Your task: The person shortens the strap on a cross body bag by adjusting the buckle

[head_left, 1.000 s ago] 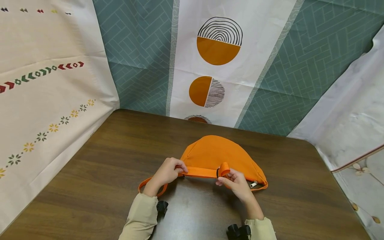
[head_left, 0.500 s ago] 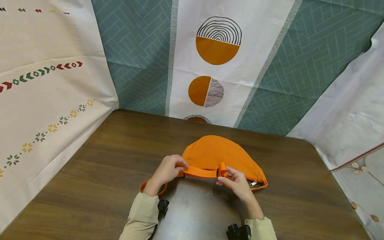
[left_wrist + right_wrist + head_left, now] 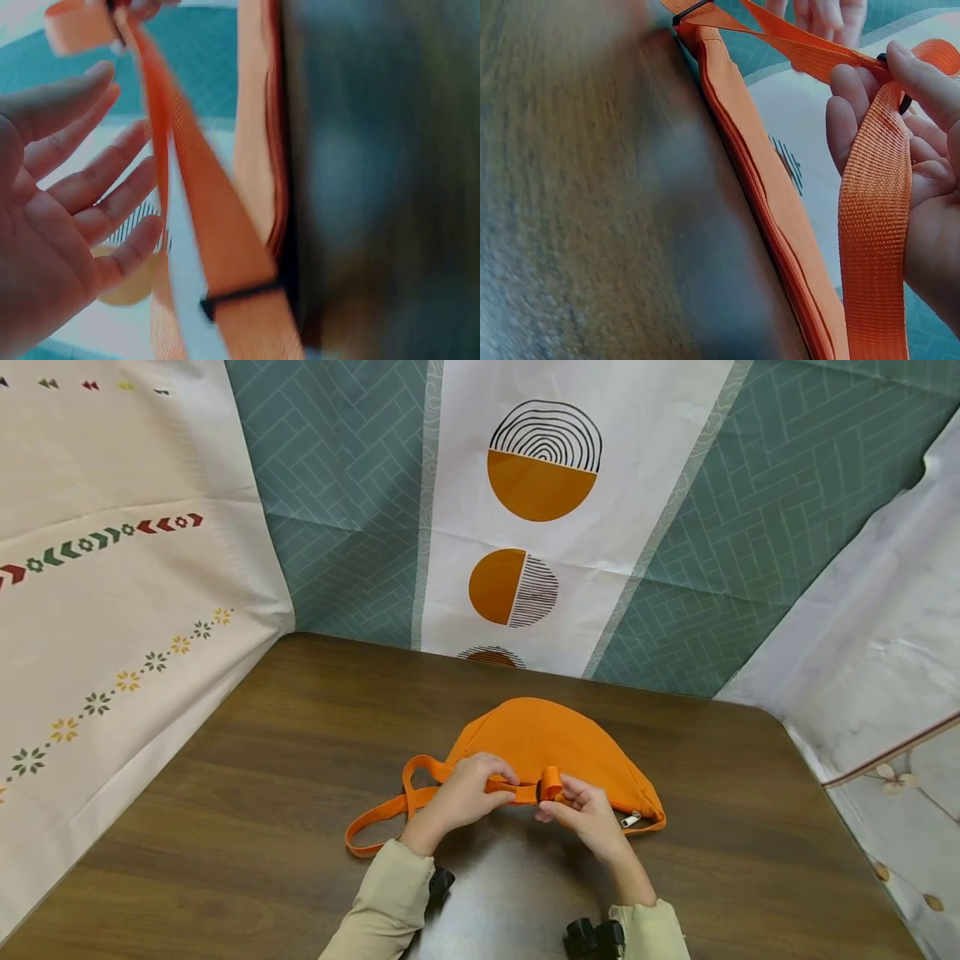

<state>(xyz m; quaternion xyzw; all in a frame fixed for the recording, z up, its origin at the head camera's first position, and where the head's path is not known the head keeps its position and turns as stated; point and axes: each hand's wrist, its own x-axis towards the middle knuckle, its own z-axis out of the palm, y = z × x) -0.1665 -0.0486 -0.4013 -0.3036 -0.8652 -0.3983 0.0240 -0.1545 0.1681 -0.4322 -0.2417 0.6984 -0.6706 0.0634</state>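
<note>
A half-moon orange waist bag (image 3: 547,735) lies on the table with its curved side away from me. My right hand (image 3: 588,818) pinches the orange strap (image 3: 874,225) by its black slider buckle (image 3: 906,103), where a short loop of webbing stands up. My left hand (image 3: 465,793) is beside the strap's left part, and its fingers (image 3: 112,180) are parted and loosely bent with nothing gripped, as the left wrist view shows. A black ring (image 3: 244,298) crosses the webbing near the bag's left end. A silver zipper pull (image 3: 631,819) hangs at the bag's right corner.
The brown wooden table (image 3: 300,735) spreads out all around the bag. A slack loop of strap (image 3: 382,814) lies to the left of my left hand. Patterned cloths hang behind and at both sides, including a teal one (image 3: 337,527) at the back.
My left hand has let go of the strap's left end and moved right, toward my right hand. The slack loop on the left now shows more fully. My right hand keeps its hold.
</note>
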